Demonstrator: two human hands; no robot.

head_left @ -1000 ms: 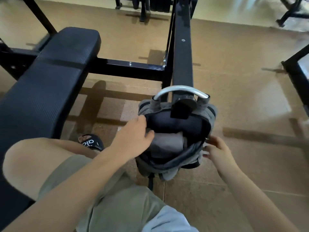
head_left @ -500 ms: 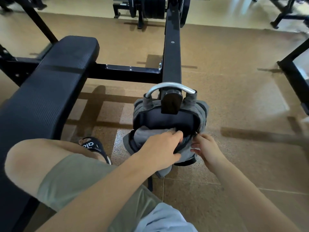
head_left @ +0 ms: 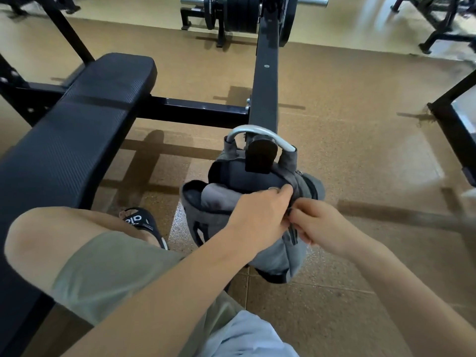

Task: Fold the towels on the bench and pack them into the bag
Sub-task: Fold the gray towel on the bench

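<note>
A grey bag [head_left: 273, 253] hangs by its silver handle [head_left: 260, 132] from a black machine arm [head_left: 265, 81]. Its top is partly open, and a folded grey towel [head_left: 219, 197] shows inside at the left. My left hand [head_left: 257, 215] grips the bag's upper edge on the right side. My right hand [head_left: 316, 225] pinches the bag's zipper area just beside the left hand; the two hands touch. The black padded bench [head_left: 77, 124] at the left carries no towels.
My bare knee and green shorts [head_left: 108, 269] fill the lower left, with a black sandal [head_left: 141, 222] on the floor. Weight plates [head_left: 239, 14] stand at the back. Black frames rise at the right edge [head_left: 453, 117]. Brown floor lies to the right of the bag.
My left hand moved from the bag's left rim across to its right side. The right hand rose to meet it. The opening narrowed over the towel.
</note>
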